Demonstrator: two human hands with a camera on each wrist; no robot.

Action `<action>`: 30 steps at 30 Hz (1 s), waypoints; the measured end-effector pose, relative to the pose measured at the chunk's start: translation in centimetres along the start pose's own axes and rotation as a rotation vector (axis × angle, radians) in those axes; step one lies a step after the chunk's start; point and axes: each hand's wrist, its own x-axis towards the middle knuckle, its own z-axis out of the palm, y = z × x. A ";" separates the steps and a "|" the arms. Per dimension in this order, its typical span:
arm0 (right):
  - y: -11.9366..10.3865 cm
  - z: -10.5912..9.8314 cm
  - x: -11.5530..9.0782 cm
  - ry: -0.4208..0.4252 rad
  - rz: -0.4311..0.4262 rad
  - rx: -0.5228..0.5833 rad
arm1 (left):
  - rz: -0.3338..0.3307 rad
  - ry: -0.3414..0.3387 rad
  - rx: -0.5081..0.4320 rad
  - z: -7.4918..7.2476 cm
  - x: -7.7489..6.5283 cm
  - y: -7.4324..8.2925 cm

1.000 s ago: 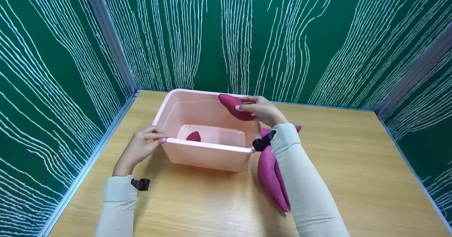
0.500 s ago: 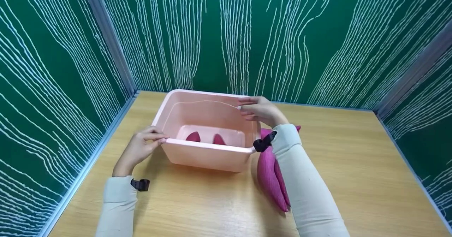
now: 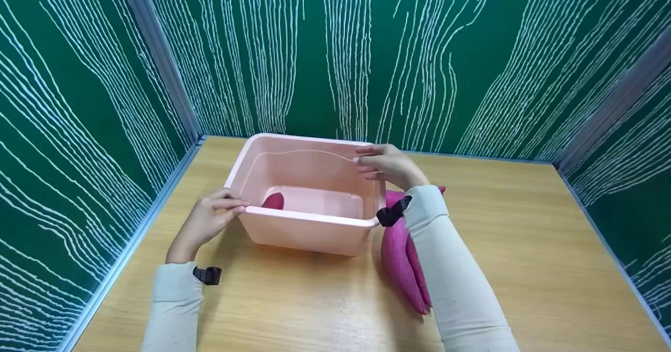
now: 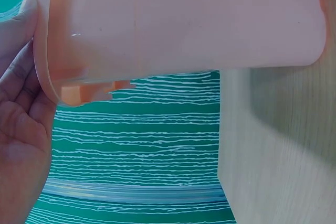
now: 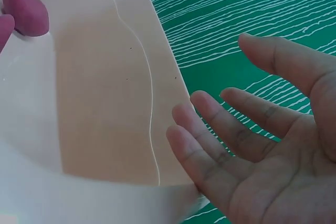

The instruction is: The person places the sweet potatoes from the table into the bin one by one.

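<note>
A pale pink plastic tub (image 3: 309, 232) stands on the table, its opening towards me. My left hand (image 3: 205, 220) pinches the rim at the near left corner; in the left wrist view the thumb and fingers (image 4: 23, 72) hold that edge. Over the right side of the tub, my right hand (image 3: 389, 166) is spread and holds nothing. Inside the tub lies a dark red, tapered thing like a sweet potato (image 3: 273, 201). The right wrist view shows two such reddish pieces (image 5: 25, 6) in it, one cut by the frame edge.
Beside the tub's right side lies a long magenta thing with pointed ends and a lengthwise fold (image 3: 401, 263), partly hidden by my right sleeve (image 3: 458, 273). Green walls with white wavy lines (image 3: 309, 53) enclose the back and sides of the wooden table (image 3: 550, 247).
My right hand has let go of the dark red sweet-potato-like piece, which dropped into the tub. The pieces inside have shifted left. My left hand stays on the rim.
</note>
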 end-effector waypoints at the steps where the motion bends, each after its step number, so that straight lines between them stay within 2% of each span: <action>1: 0.0 0.0 0.0 0.000 -0.001 0.000 | -0.004 0.000 0.000 0.0 0.0 0.0; 6: 0.0 -0.1 -0.1 0.005 0.000 -0.013 | -0.054 -0.019 0.001 -0.1 -0.1 0.1; 10: 0.0 -0.2 -0.2 0.002 0.006 -0.005 | -0.068 -0.030 0.002 -0.2 -0.1 0.2; 17: 0.0 -0.3 -0.5 0.006 -0.002 0.009 | -0.052 -0.031 -0.003 -0.2 0.0 0.2; 23: -0.1 -0.3 -0.8 0.015 -0.006 0.002 | -0.068 -0.033 -0.013 -0.2 -0.1 0.2; 30: 0.0 -0.6 -1.0 0.029 -0.006 -0.028 | -0.017 -0.016 -0.011 -0.1 -0.1 0.1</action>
